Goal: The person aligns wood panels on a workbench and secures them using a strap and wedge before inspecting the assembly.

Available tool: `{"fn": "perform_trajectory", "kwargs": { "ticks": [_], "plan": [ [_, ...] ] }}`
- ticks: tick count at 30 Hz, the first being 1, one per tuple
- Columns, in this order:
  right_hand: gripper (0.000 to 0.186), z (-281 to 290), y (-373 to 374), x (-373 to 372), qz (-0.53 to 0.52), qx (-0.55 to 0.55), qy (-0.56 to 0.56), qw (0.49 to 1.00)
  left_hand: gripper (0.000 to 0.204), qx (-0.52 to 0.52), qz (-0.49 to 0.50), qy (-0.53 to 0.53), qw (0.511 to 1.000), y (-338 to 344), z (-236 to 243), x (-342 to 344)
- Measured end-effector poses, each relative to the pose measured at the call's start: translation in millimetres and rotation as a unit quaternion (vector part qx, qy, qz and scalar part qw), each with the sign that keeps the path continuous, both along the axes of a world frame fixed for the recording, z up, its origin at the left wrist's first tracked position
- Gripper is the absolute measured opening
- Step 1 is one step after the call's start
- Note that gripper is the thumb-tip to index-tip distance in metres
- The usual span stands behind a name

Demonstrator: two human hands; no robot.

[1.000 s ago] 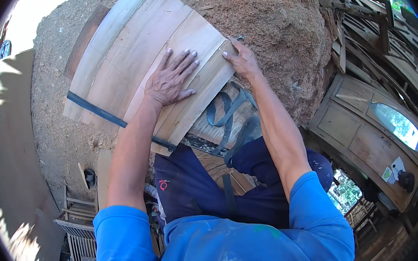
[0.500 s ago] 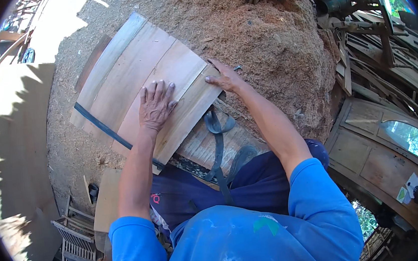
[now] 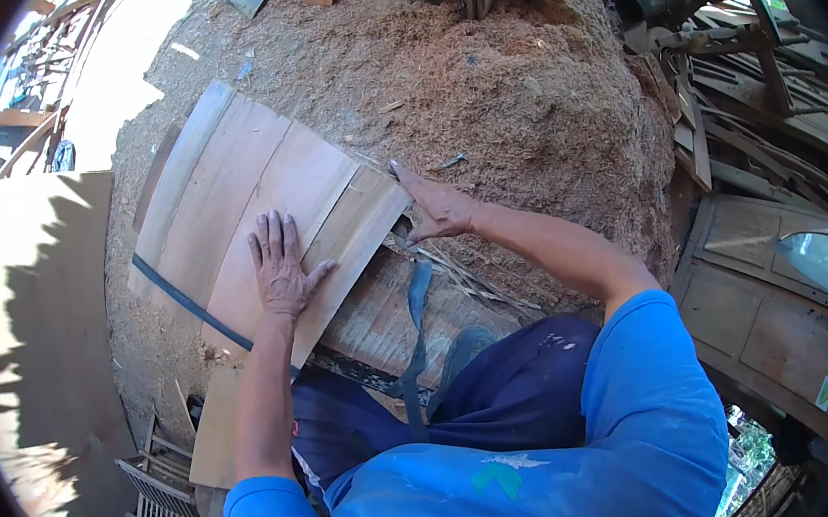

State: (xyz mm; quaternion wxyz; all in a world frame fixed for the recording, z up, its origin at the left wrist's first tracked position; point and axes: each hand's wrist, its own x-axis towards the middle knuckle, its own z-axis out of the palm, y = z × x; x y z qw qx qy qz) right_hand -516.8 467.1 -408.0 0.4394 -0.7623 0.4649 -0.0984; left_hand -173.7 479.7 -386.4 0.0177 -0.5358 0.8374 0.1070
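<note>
First: Where do we place the flat panel of pale, edge-joined wooden boards [image 3: 242,180]?

Second: We find it in front of the person, left of the bent knees. It overlaps the left side of the worn, grey-brown wooden plank [image 3: 365,318]; what bears its left part we cannot tell.

First: And the left hand [image 3: 283,276]?

Second: We record it palm down on the panel, toward the panel's right edge. The fingers lie slightly apart, the thumb spread toward that edge; it is clamped on nothing.

First: The right hand [image 3: 439,208]?

Second: We note it at the panel's far right corner, thumb and fingers apart, the corner between them. How firmly it presses there we cannot tell.

First: Any fastenings?

Second: We see a dark, flat, rubber-like band [image 3: 184,303] running across the panel near its near end, passing under the left forearm. A loose, blue-grey, flat strip [image 3: 415,303] hangs across the plank and down to the person's dark blue trousers [image 3: 520,378].

First: Surroundings?

Second: We list a large heap of brown sawdust and shavings [image 3: 551,126] beyond the right hand, and a brown wooden furniture piece with an oval pane [image 3: 758,310] at the far right.
</note>
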Motion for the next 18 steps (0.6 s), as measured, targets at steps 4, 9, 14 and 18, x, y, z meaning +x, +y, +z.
{"fn": "perform_trajectory", "kwargs": {
  "ticks": [4,9,14,18],
  "plan": [
    [0.123,-22.0,32.5,33.3,-0.174,-0.066,-0.041,0.982,0.113,0.006,-0.002,-0.005,1.0,0.9,1.1,-0.5],
    [0.105,-25.9,32.5,27.0,-0.178,-0.109,-0.078,0.975,0.113,-0.011,-0.015,-0.031,0.999,-0.6,-1.1,-5.6],
    [0.092,-22.3,31.5,30.4,-0.145,-0.069,-0.103,0.982,0.114,-0.01,-0.003,-0.019,1.0,0.2,-0.2,3.0],
    [0.086,13.8,-12.1,3.2,-0.095,-0.016,-0.096,0.991,0.114,-0.006,0.007,-0.001,1.0,-4.9,2.3,2.6]
  ]
}}
